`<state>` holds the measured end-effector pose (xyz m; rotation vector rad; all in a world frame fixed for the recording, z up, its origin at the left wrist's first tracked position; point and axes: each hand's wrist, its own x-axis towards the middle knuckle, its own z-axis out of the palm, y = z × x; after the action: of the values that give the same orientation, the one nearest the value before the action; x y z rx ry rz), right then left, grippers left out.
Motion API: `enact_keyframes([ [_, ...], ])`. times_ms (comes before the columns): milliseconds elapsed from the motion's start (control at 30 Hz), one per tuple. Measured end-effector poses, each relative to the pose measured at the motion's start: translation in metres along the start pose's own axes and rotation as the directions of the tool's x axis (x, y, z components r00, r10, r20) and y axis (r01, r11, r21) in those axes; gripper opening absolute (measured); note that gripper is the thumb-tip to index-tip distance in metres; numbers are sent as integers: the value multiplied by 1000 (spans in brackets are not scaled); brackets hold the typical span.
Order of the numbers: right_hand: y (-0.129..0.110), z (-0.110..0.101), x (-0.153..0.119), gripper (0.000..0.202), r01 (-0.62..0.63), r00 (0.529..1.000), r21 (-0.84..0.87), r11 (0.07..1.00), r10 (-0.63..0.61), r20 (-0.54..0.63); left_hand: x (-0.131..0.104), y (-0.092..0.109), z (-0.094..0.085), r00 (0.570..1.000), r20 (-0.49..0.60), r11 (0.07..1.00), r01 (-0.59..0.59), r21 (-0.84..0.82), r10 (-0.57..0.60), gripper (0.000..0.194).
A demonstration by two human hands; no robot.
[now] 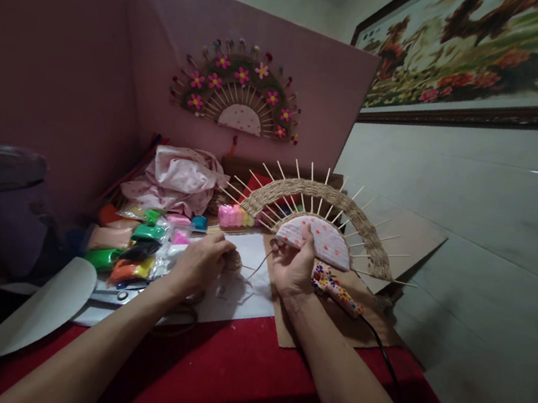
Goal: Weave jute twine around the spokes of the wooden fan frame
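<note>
My right hand [294,266] grips a half-round fan frame, its thumb pressed on the white fabric half-disc [317,237] with pink-red dots. Thin sticks radiate from that half-disc through a woven arch of brown cord [314,190]. A loose strand of cord [260,266] hangs beside my right fingers. My left hand [202,262] is closed, palm down, at a small brown coil of cord [233,261] over the white paper [245,292]. Its fingertips are partly hidden. Under the right wrist, a flower-patterned glue gun [339,291] lies on brown cardboard [285,328].
Bagged coloured clay [148,232], scissors [121,296] and a white half-circle sheet [44,306] lie left. Behind are crumpled pink cloth [184,179] and a finished flowered fan [239,89] on a pink panel. Red cloth [223,370] covers the table; a black cable [381,346] runs right.
</note>
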<state>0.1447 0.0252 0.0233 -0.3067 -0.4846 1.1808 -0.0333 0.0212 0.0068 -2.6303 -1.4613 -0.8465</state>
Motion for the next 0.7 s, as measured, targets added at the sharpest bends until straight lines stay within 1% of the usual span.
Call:
enact_keyframes([
  [67,-1,0,0,21,3,1000,20,1000,-3,-2,-2,2,1,999,-36,990,0,143,5,31],
  [133,-1,1,0,21,5,1000,32,999,-5,0,-4,4,3,1000,2,977,-17,210,17,27],
  [233,-1,2,0,22,-3,1000,18,1000,3,-4,-8,8,7,996,82,977,-44,209,28,25],
  [300,-1,2,0,22,-2,1000,9,1000,2,-5,-9,7,7,994,105,981,-21,191,1,23],
  [400,-2,1,0,23,4,1000,5,1000,-4,8,-9,3,2,990,132,995,45,93,-57,25],
  [467,-2,1,0,23,13,1000,0,1000,-13,16,-7,-1,-4,984,167,997,68,-28,-62,27],
  [533,-2,1,1,22,18,1000,-2,1000,-18,16,-5,-4,-9,979,197,988,79,-136,-52,24],
  [633,-2,2,1,21,11,1000,7,1000,-11,7,-2,-7,-11,986,155,971,87,-224,-53,17],
  [700,-2,2,1,20,2,1000,22,1000,-2,6,-1,-8,-10,990,134,963,84,-254,-51,18],
])
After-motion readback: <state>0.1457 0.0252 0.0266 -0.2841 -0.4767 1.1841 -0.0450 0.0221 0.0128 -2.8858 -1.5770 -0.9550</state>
